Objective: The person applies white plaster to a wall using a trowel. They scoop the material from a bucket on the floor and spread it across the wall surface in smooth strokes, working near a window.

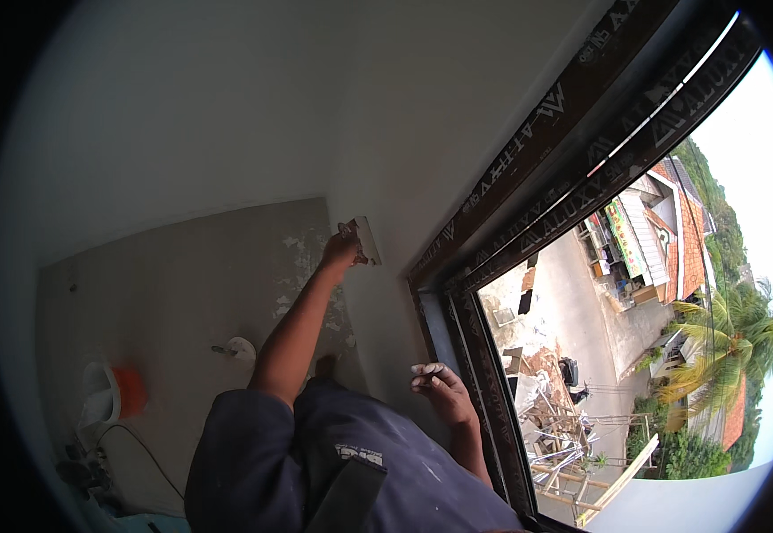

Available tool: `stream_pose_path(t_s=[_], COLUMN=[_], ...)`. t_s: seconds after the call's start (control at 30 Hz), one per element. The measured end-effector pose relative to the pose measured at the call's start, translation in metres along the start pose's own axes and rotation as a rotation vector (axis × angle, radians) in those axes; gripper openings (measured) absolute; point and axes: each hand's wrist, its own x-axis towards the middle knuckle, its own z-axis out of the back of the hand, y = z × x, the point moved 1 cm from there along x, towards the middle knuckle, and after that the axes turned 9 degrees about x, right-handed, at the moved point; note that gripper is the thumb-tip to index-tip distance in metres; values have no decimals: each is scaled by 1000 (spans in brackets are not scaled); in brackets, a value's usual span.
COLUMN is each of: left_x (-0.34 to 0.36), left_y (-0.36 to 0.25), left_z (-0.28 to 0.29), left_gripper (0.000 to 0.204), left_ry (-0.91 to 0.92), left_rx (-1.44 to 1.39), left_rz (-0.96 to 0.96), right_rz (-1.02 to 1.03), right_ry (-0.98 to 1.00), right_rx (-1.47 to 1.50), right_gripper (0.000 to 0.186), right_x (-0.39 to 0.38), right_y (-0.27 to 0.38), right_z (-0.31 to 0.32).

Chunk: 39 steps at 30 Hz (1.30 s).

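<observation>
My left hand (342, 249), at the end of a stretched-out arm, is closed around a wide-bladed putty knife (369, 240). The pale blade is at the smooth grey wall (382, 169), close to its bottom corner; whether the edge presses on the surface is hard to tell. My right hand (447, 393) hangs bent in front of my body beside the window frame. Its fingers are loosely curled and apart, the tips whitened with dust or paste, and nothing shows in them.
A dark window frame (493, 204) covered with printed film runs along the right, with a street outside. An orange bucket (129, 393), a round white object (241, 350) and a dark cable (151, 457) lie to the left. White flakes spot the grey surface (302, 266) beside my left arm.
</observation>
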Motion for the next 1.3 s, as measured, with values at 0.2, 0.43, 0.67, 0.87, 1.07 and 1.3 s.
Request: stream_pose_path(t_s=[0.2,0.43,0.67,0.87,1.07,1.3], left_x=[-4,-85,-171,-216,-190,-97], left_y=[-84,-214,-296,-315,-270,-141], left_z=[-9,-28,-42,-30,25,44], left_gripper=[30,42,30,24,26,37], left_ry=[-43,30,-197,-206,-373,-252], left_rx=[213,221,259,143,73,64], left_rz=[-231,-480,-800,-1086,-1052,-651], right_rz=[20,26,47,30,25,-50], right_ry=[30,30,29,16,11,-20], right_rx=[-117,-236,-207,-219,-173,-20], right_gripper=[19,23,23,22,20,20], right_x=[-2,-1,-1,1,-1,-1], right_y=[0,5,4,3,1,-1], right_z=[-2,-5,-7,-3,-2,-2])
